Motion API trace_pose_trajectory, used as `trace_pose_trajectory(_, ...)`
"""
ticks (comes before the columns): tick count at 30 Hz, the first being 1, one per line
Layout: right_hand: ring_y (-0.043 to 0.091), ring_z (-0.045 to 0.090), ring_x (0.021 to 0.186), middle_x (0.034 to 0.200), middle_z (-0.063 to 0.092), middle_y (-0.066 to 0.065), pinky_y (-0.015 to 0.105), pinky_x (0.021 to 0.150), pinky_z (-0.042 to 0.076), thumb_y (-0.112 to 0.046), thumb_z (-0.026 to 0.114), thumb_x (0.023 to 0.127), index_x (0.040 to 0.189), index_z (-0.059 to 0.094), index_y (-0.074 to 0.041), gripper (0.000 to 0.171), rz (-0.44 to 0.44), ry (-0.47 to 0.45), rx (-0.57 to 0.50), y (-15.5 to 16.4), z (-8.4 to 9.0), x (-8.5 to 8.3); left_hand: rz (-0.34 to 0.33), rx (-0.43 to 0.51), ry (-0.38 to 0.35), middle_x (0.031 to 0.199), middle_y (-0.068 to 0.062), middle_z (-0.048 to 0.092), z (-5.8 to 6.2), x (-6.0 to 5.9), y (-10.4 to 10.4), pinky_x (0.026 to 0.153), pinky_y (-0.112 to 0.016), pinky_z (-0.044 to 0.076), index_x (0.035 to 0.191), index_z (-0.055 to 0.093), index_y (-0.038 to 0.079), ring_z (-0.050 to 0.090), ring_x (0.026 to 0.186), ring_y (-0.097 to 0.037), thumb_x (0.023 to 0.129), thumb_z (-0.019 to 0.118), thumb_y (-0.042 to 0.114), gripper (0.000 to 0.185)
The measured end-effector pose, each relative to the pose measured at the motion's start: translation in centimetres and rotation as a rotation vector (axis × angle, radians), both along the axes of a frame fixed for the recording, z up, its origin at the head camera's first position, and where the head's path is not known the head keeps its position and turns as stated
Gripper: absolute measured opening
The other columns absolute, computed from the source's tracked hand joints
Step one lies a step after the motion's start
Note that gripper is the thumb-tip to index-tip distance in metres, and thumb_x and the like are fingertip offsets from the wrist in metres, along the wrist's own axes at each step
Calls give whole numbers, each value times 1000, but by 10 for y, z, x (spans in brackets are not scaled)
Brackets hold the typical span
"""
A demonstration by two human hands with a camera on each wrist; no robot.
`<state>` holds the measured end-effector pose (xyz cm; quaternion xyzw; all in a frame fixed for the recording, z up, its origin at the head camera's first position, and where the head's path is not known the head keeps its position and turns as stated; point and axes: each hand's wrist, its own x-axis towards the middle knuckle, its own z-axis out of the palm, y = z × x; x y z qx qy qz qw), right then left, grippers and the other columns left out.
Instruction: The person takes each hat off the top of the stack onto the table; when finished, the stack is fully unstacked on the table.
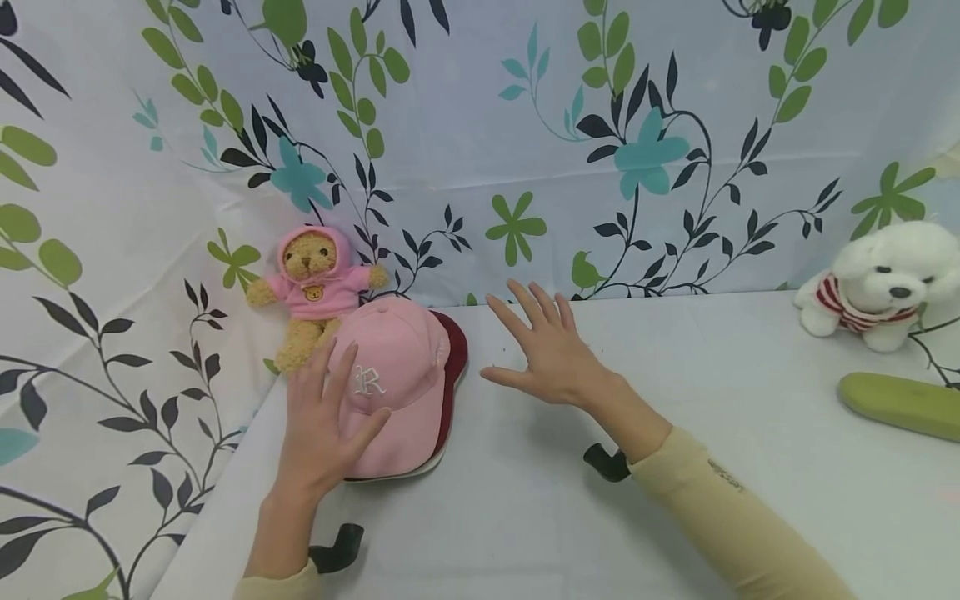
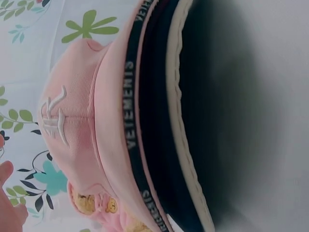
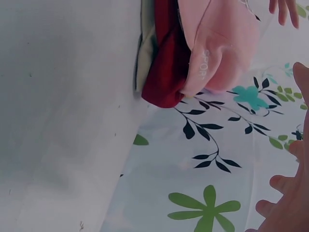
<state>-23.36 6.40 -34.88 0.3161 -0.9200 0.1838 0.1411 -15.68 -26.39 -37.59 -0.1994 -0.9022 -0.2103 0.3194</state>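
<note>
A: Where do the hands sit?

B: The left hand (image 1: 318, 425) lies flat on the pink cap (image 1: 393, 383), fingers straight and spread over the side of its crown beside the embroidered letter. The right hand (image 1: 551, 350) hovers open just right of the cap, fingers splayed, not touching it.

A: And the cap itself?

B: It tops a stack near the table's (image 1: 675, 500) back left corner. A dark red cap (image 1: 453, 358) peeks out beneath it on the right, and a cream brim (image 2: 179, 121) shows lowest, against the tabletop. The left wrist view shows a black lettered band inside the pink cap's edge.

A: What crowds it?

B: A teddy bear in a pink hoodie (image 1: 315, 287) leans against the leaf-printed backdrop (image 1: 480, 125) just behind the stack, touching it or nearly so. The table's left edge runs close by the left forearm.

A: Open room?

B: Bare tabletop stretches right of the right hand and toward the front. A white plush dog (image 1: 877, 287) and a green case (image 1: 900, 404) lie well apart at the far right.
</note>
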Motion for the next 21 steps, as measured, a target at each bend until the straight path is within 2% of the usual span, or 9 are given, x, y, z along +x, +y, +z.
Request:
trace_pose_trajectory(6,39,5,151,167,9,12,65,116,2,-63,60,91,163,20,-22,92,11,1,-9,-10,4,-6,11,34,-3,163,-14,25,-2,0,-7,115,-64,11,156,36,12,23,146,-38,92,55,65,85)
trace_pose_trajectory(10,38,5,151,167,9,11,64,116,2,-64,60,91,163,20,-23,92,23,-5,-28,-19,8,-9,10,70,-24,164,-14,23,-4,0,-13,114,-64,15,157,35,10,23,145,-40,91,62,56,84)
trace_pose_trajectory(15,38,8,151,167,10,11,62,117,4,-63,61,91,163,19,-23,93,42,-16,-49,-31,12,-12,46,136,-116,166,-12,19,-10,2,-21,114,-67,15,161,28,19,18,148,-40,87,72,35,88)
trace_pose_trajectory(19,35,11,150,165,14,13,59,119,8,-62,62,91,163,19,-22,92,56,-11,-66,-41,13,-14,82,178,-181,166,-10,17,-16,3,-27,113,-69,15,162,24,25,16,149,-40,88,73,33,90)
trace_pose_trajectory(21,33,12,150,164,16,12,57,119,10,-62,62,92,163,19,-23,92,60,-6,-71,-47,12,-15,96,192,-207,166,-11,16,-20,3,-29,112,-70,15,162,25,23,16,149,-41,88,72,33,88)
